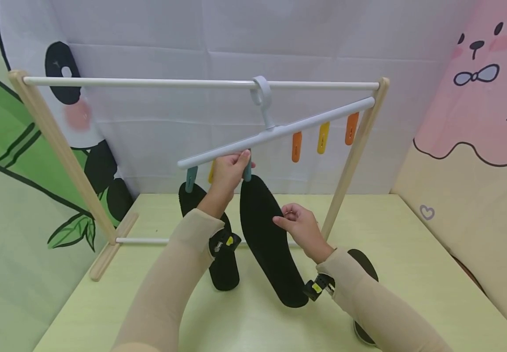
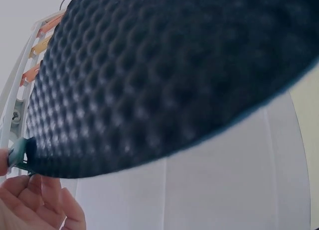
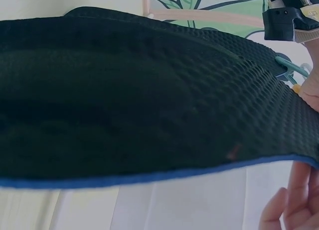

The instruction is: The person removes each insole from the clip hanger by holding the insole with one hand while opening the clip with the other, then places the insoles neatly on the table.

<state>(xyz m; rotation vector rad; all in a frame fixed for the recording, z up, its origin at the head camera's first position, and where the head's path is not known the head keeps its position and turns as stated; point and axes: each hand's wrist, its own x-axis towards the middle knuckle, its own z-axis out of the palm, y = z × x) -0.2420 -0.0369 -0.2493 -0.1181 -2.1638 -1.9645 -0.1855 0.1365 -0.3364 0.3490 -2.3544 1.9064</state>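
Observation:
A grey-white hanger [image 1: 301,129] hangs tilted from the rack's top bar, its left end low. My left hand [image 1: 229,173] pinches a teal clip [image 1: 247,171] on the hanger's left half. From that clip hangs a black insole [image 1: 265,234]; its dimpled side fills most of the left wrist view. Close to this insole's right edge is my right hand [image 1: 303,227], thumb tip over the edge; whether it grips the insole is unclear. To the left, another black insole [image 1: 224,274] hangs from a teal clip [image 1: 190,179], partly covered by my left arm.
A wooden-legged rack [image 1: 352,171] with a white top bar [image 1: 147,83] stands on the pale table [image 1: 411,274]. Orange clips [image 1: 297,146] and a yellow clip [image 1: 323,138] hang on the hanger's right half. A dark, pale-edged object [image 1: 362,261] lies partly under my right arm.

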